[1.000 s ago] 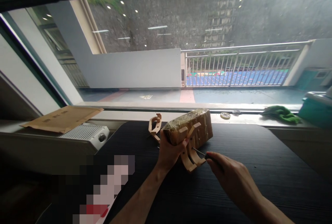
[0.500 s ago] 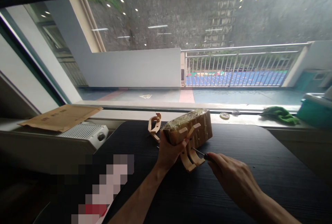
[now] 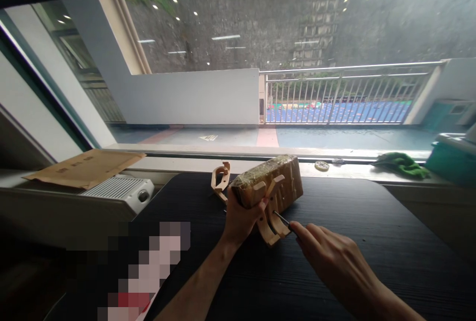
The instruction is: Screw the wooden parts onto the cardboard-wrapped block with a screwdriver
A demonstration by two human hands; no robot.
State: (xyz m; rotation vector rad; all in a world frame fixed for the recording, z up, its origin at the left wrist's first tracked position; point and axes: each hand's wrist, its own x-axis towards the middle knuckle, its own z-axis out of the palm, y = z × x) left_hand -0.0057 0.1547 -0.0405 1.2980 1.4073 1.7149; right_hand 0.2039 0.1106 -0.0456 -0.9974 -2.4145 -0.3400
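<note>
My left hand (image 3: 240, 222) is closed around a pair of curved pale wooden pieces (image 3: 267, 234), its thumb pressed across them. The pieces have dark holes and lean against the side of a parcel-like box (image 3: 292, 184) wrapped in brown tape. In my right hand (image 3: 330, 251) is a screwdriver (image 3: 281, 218), its handle mostly covered by the fingers. The metal shaft points up and left, with its tip at the right-hand wooden piece; whether it sits in a screw is too small to tell. Beyond my left hand, another wooden frame (image 3: 220, 182) rests on the table.
The dark table (image 3: 357, 217) reaches a window sill. On the sill lie a green cloth (image 3: 403, 166) and a small yellowish disc (image 3: 322, 165), with a teal bin (image 3: 451, 160) at right. A brown envelope (image 3: 89, 167) lies over a white heater (image 3: 122, 189) at left.
My right hand and the screwdriver have shifted slightly left and downward, the knuckles turned a little. The left hand still grips the wooden pieces, and the view has moved slightly.
</note>
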